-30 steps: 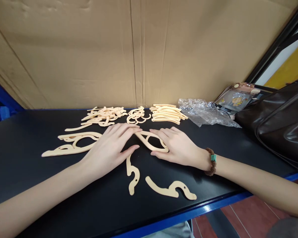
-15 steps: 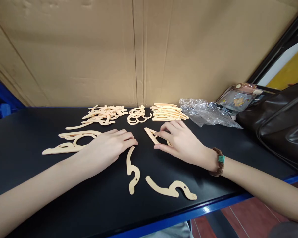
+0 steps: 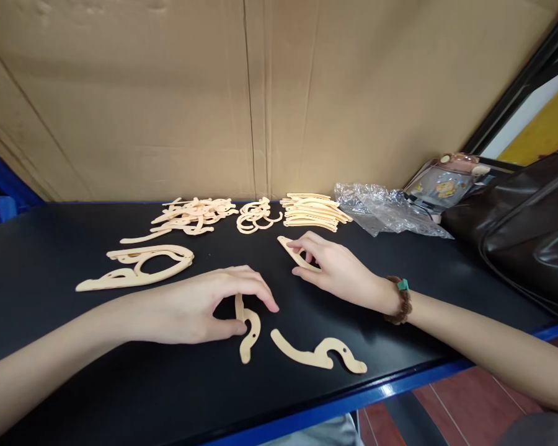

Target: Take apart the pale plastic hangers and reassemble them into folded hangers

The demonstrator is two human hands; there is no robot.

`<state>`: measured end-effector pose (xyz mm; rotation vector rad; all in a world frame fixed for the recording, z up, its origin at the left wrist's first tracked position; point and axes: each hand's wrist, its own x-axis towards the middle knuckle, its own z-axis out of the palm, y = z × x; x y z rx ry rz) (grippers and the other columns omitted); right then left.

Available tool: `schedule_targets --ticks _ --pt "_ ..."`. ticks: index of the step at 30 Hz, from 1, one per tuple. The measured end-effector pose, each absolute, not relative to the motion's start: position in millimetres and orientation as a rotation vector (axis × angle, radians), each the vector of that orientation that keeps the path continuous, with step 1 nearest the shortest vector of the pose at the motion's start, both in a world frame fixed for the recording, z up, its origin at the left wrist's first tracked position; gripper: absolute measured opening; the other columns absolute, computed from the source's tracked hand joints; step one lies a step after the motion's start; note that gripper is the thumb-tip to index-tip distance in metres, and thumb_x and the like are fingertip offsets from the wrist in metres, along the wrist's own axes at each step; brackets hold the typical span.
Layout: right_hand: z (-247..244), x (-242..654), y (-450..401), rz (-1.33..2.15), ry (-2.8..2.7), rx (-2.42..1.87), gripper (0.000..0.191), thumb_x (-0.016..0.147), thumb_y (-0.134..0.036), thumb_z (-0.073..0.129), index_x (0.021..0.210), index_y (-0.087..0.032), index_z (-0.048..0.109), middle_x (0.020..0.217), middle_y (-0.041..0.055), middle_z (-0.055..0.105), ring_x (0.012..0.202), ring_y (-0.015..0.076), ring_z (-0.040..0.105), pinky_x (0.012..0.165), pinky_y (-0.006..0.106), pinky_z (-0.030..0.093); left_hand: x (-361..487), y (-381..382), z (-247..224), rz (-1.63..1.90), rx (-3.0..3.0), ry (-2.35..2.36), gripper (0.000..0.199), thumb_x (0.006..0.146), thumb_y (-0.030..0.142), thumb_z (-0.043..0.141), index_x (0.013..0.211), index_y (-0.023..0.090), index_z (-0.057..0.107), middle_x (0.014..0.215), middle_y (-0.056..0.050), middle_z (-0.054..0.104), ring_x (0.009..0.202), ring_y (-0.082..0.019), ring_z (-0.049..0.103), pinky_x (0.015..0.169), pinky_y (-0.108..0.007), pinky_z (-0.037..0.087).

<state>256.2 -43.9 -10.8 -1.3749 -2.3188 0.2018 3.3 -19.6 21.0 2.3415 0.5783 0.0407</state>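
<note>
Cream on a black table [image 3: 144, 384] with a blue rim [image 3: 385, 391].
Near the front edge, the hooked pieces [image 3: 302, 355] are an even pale cream; toward the left edge, the looped frame [image 3: 134, 282] matches. Along the back edge, the heap [image 3: 198, 214] looks pinkish beige, the slats [image 3: 314, 210] yellower, the cardboard [image 3: 167, 111] beyond tan. By the right edge, the bag [image 3: 530, 210] is dark brown.

A thick brown bracelet [image 3: 406, 303] with a teal bead [image 3: 402, 285] rings the right wrist [image 3: 381, 296].
</note>
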Motion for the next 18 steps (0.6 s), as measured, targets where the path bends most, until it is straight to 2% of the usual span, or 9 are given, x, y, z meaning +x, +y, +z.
schedule_targets --ticks 4,8,13,18 --pt "-9 258 -42 0.152 -2.231 -1.576 0.020 0.088 -0.036 0.062 0.100 -0.019 0.065 0.097 0.0028 0.062 0.073 0.0146 0.058 0.066 0.029 0.043 4 -10 11 0.098 2.384 0.596 0.024 0.092 0.022 0.053 0.112 0.029 0.065 0.109 -0.001 0.063 0.088 -0.013 0.065 0.079 -0.023 0.051" --pt "-10 260 -40 0.176 -2.128 -1.648 0.025 0.085 -0.035 0.066 0.103 -0.020 0.059 0.087 0.0001 0.064 0.070 0.0144 0.058 0.061 0.026 0.039 4 -6 -4 0.307 2.615 0.668 0.028 0.098 0.026 0.045 0.122 0.029 0.058 0.112 -0.001 0.063 0.097 -0.014 0.062 0.082 -0.023 0.049" --pt "-11 262 -38 0.125 -2.143 -1.657 0.018 0.085 -0.035 0.064 0.088 -0.019 0.059 0.088 0.0015 0.063 0.071 0.0146 0.057 0.062 0.027 0.038 7 -10 -8 0.454 2.910 0.572 0.030 0.101 0.025 0.038 0.125 0.021 0.055 0.109 -0.004 0.065 0.099 -0.016 0.060 0.085 -0.026 0.048" --pt "-10 262 -37 0.239 -2.128 -1.637 0.017 0.085 -0.038 0.064 0.085 -0.020 0.066 0.089 0.0007 0.065 0.073 0.0145 0.058 0.063 0.027 0.038 8 -10 -8 0.478 2.985 0.651 0.036 0.097 0.010 0.033 0.122 0.020 0.056 0.101 -0.004 0.064 0.093 -0.016 0.059 0.077 -0.025 0.048"
